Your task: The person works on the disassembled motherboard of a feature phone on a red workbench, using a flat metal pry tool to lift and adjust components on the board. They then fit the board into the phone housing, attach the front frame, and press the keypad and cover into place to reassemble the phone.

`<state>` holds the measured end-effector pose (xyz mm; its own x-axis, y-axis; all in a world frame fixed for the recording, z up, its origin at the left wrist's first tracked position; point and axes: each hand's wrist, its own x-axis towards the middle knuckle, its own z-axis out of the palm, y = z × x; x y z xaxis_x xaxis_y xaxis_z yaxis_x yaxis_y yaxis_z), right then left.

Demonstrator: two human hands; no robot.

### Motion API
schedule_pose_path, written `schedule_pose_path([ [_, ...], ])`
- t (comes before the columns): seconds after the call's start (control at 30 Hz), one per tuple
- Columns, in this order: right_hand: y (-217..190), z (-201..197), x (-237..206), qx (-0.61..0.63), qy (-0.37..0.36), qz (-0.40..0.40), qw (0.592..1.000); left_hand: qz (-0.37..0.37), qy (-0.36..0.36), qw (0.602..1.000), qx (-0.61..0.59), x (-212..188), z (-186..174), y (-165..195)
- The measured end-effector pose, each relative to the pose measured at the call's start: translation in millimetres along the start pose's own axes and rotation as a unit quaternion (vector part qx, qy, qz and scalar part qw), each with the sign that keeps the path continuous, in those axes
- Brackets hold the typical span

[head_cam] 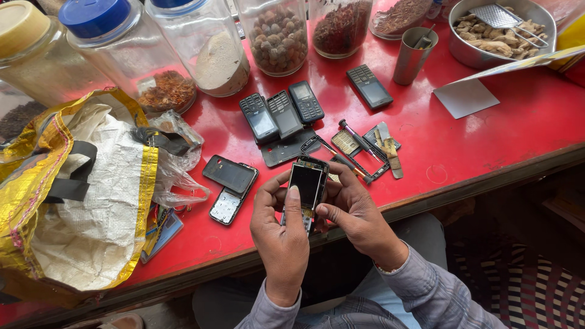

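I see both hands on an opened phone (306, 189), held upright just above the near edge of the red bench (499, 128). My left hand (279, 234) wraps its lower body, thumb lying up the dark screen. My right hand (353, 213) pinches the right edge, fingers curled behind. Just left lie a back cover (230, 173) and a keypad piece (225, 206). Beyond, three phones (281, 114) sit side by side, with loose frames and a screwdriver (359, 139) near. A woven bag (79, 195) sits far left.
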<state>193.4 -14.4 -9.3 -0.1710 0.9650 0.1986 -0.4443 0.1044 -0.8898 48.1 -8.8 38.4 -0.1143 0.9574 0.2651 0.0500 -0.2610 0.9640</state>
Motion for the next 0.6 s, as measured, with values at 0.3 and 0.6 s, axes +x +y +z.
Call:
schedule_pose_path([
  [0.3,7.2,-2.9,-0.4,0.018,-0.001,0.012,1.0,0.005,-0.009,0.998,-0.066,5.4,0.1,-14.4],
  [0.6,-9.8,-14.4,5.4,-0.07,0.011,-0.023,0.997,-0.051,-0.051,0.994,-0.084,14.4,-7.1,-14.7],
])
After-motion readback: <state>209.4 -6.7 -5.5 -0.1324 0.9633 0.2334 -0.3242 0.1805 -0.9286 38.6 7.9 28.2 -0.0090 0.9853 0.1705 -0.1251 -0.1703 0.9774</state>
